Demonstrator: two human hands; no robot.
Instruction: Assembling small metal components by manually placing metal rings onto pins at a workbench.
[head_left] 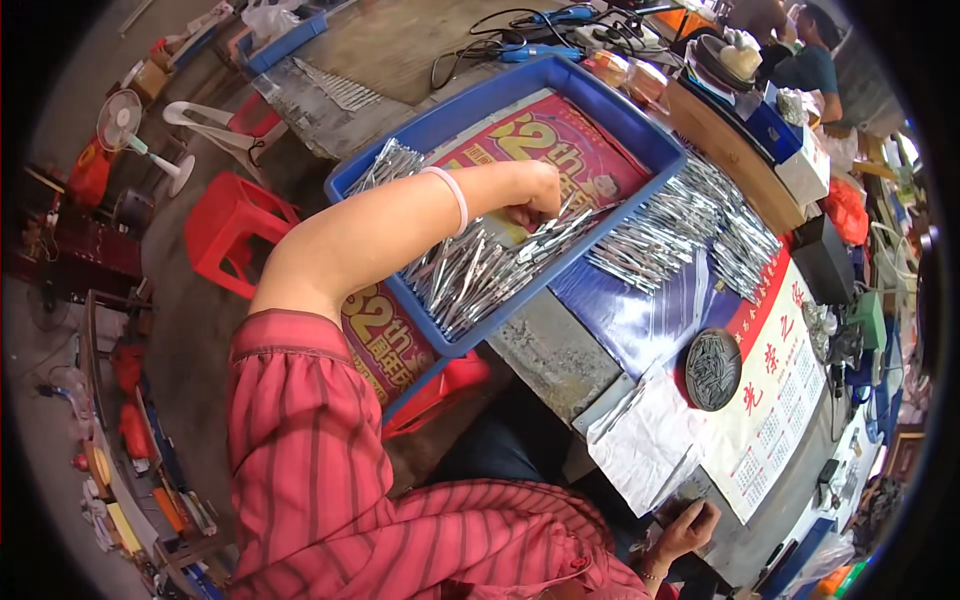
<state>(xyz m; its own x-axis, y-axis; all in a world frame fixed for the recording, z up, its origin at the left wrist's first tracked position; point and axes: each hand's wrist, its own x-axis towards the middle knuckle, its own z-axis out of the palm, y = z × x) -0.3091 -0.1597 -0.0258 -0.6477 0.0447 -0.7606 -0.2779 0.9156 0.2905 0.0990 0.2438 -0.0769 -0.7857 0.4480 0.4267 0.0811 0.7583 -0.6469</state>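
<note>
My left hand [535, 192] reaches into a blue plastic tray [400, 305], its fingers curled down among thin silver metal pieces [480, 275]. The fingertips are partly hidden, so I cannot make out what they hold. A pink band circles that wrist. At the lower right, my right hand [690, 530] is closed at the table's near edge, below a white cloth [645, 435]; anything inside its fingers is hidden. A round dish [713, 370] of small grey metal pins stands beyond the cloth. More silver metal pieces [690, 220] lie in rows right of the tray.
A printed calendar sheet [775, 400] covers the table's right side. A wooden board [735, 150] runs behind the metal rows. Blue corded tools [540, 50] lie past the tray. Left of the table are a red stool [235, 230] and a fan [122, 118]; another person [805, 75] is far right.
</note>
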